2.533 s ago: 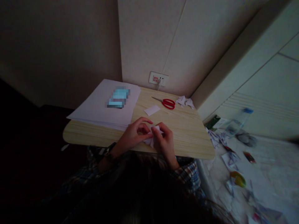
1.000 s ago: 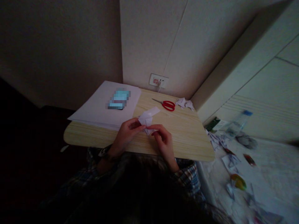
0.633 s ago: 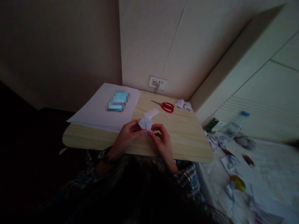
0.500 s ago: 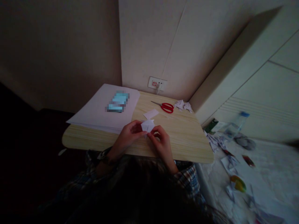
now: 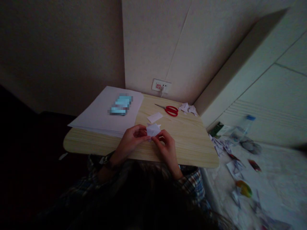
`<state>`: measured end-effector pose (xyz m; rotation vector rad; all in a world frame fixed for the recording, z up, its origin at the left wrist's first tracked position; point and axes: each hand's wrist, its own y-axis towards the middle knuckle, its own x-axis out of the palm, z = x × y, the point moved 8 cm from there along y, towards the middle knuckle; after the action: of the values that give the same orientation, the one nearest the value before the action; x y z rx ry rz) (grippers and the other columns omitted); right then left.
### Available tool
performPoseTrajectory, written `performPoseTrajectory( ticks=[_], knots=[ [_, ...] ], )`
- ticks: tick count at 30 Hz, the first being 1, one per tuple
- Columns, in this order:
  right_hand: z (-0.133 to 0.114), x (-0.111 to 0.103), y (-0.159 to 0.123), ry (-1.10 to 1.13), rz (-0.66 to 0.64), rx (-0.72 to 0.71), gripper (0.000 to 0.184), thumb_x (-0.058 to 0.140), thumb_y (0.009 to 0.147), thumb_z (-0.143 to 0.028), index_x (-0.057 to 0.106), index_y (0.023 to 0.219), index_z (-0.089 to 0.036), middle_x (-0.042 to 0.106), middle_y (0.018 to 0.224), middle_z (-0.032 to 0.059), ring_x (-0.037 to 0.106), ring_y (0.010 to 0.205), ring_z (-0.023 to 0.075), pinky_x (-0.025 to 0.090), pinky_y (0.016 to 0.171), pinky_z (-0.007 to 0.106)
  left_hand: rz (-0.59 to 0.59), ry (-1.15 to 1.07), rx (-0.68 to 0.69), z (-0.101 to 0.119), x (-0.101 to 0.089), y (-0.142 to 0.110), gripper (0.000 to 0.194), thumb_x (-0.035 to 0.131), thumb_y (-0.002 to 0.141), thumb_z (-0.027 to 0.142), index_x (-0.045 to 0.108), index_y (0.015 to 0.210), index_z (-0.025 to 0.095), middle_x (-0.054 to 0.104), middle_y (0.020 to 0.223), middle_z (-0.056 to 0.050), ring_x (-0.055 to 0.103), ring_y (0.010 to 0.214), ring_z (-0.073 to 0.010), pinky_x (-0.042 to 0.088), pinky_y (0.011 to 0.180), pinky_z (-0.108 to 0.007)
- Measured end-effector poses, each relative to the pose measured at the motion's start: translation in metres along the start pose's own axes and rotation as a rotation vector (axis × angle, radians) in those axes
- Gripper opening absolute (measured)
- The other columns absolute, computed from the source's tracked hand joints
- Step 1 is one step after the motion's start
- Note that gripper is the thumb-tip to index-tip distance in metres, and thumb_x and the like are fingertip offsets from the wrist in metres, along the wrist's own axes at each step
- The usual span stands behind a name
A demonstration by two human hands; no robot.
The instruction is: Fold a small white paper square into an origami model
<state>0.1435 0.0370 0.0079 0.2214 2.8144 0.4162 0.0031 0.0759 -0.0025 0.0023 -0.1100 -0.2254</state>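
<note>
A small white folded paper (image 5: 153, 129) with pointed corners is held over the front part of the wooden table (image 5: 192, 140). My left hand (image 5: 132, 138) pinches its left side and lower edge between thumb and fingers. At its lower right, my right hand (image 5: 165, 142) is closed on it with the fingertips. Just behind the folded paper lies a flat white paper slip (image 5: 154, 117). Red-handled scissors (image 5: 170, 111) rest farther back, blades pointing left.
Large white sheets (image 5: 96, 111) cover the table's left side, with a blurred-out phone (image 5: 122, 104) on top. Folded paper pieces (image 5: 184, 108) sit at the back right corner. A wall socket (image 5: 161, 85) is behind. On the bed at right are a bottle (image 5: 243, 129) and more folded papers (image 5: 219, 145).
The folded paper has shifted slightly to the right and turned a little between my fingers. Both hands keep their hold, almost in the same place.
</note>
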Motion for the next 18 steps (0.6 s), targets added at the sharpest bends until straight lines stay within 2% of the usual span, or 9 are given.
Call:
performPoseTrajectory(
  ticks=[7,15,18],
  knots=[
    [0.0033,0.0040,0.0016,0.078,-0.034,0.044,0.014,0.065,0.075,-0.033,0.059,0.071,-0.021,0.062,0.071,-0.0010,0.060,0.069,0.0153,0.049,0.064,0.027,0.002,0.080,0.046,0.0078,-0.0010,-0.0026,0.036,0.083,0.051,0.035,0.057,0.069,0.018,0.063,0.062,0.003,0.063,0.065,-0.0168,0.052,0.068,-0.030],
    [-0.0006,-0.0010,0.0001,0.021,0.003,0.001,0.015,0.066,0.075,-0.030,0.058,0.067,-0.020,0.060,0.064,-0.0022,0.056,0.062,0.0142,0.044,0.062,0.026,0.024,0.016,0.021,0.0012,-0.0018,-0.0009,0.044,0.085,0.047,0.034,0.060,0.079,0.017,0.067,0.068,0.001,0.065,0.069,-0.0177,0.053,0.073,-0.032],
    [0.0000,-0.0010,0.0003,0.027,0.003,0.016,0.015,0.066,0.075,-0.032,0.059,0.069,-0.020,0.061,0.064,-0.0018,0.056,0.063,0.0145,0.045,0.063,0.027,0.023,0.007,0.003,-0.0015,-0.0012,-0.0005,0.041,0.085,0.048,0.035,0.062,0.076,0.017,0.069,0.073,-0.001,0.066,0.073,-0.0189,0.053,0.075,-0.033]
  ],
)
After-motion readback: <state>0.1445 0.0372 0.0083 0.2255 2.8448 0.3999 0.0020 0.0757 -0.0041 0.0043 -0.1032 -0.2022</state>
